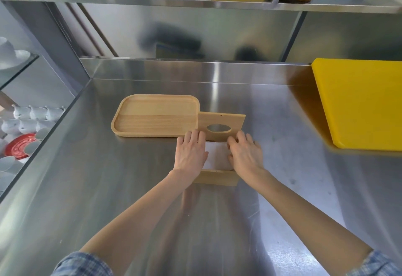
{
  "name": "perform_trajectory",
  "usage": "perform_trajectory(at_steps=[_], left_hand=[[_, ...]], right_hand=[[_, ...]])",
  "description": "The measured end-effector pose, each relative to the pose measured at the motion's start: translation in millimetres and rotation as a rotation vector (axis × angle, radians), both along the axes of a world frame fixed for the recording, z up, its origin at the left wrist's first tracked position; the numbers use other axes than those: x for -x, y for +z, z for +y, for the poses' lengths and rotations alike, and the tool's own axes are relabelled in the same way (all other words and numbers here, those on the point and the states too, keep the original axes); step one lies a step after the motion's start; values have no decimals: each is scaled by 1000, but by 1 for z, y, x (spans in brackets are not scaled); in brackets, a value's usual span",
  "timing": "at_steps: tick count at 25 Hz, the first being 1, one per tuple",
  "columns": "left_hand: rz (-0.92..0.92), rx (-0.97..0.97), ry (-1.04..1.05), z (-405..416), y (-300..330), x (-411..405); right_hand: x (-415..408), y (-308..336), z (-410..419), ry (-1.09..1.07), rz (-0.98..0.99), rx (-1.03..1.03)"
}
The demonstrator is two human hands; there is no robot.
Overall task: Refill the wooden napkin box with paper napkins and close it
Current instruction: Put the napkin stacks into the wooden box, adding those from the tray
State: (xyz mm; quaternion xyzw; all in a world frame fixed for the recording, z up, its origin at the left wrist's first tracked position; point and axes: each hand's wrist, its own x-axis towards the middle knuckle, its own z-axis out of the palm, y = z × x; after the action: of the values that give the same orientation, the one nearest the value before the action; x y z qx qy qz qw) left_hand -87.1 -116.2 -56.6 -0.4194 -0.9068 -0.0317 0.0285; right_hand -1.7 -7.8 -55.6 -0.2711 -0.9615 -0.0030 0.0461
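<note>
The wooden napkin box [217,177] stands on the steel counter in front of me, its near wall showing below my wrists. White paper napkins [217,155] lie inside it, visible between my hands. My left hand [191,151] rests flat on the box's left side, fingers together. My right hand [245,153] lies on the right side with fingers curled at the lid's near edge. The lid [221,126], a wooden panel with an oval hole, sits slid back beyond the box, over its far end. How far it overlaps the box is hidden by my hands.
An empty wooden tray [155,116] lies just behind and left of the box, touching the lid. A yellow cutting board [361,101] lies at the right. White cups and a red plate [19,146] sit lower left past the counter edge. A shelf with bins runs overhead.
</note>
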Motion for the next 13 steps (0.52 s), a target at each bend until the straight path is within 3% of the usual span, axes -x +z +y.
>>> perform_trajectory(at_steps=[3, 6, 13], left_hand=[[147, -30, -70, -4, 7, 3], [-8, 133, -192, 0, 7, 3], [-42, 570, -251, 17, 7, 5]], right_hand=[[-7, 11, 1, 105, 80, -32], [-5, 11, -4, 175, -128, 84], [11, 5, -4, 114, -504, 36]])
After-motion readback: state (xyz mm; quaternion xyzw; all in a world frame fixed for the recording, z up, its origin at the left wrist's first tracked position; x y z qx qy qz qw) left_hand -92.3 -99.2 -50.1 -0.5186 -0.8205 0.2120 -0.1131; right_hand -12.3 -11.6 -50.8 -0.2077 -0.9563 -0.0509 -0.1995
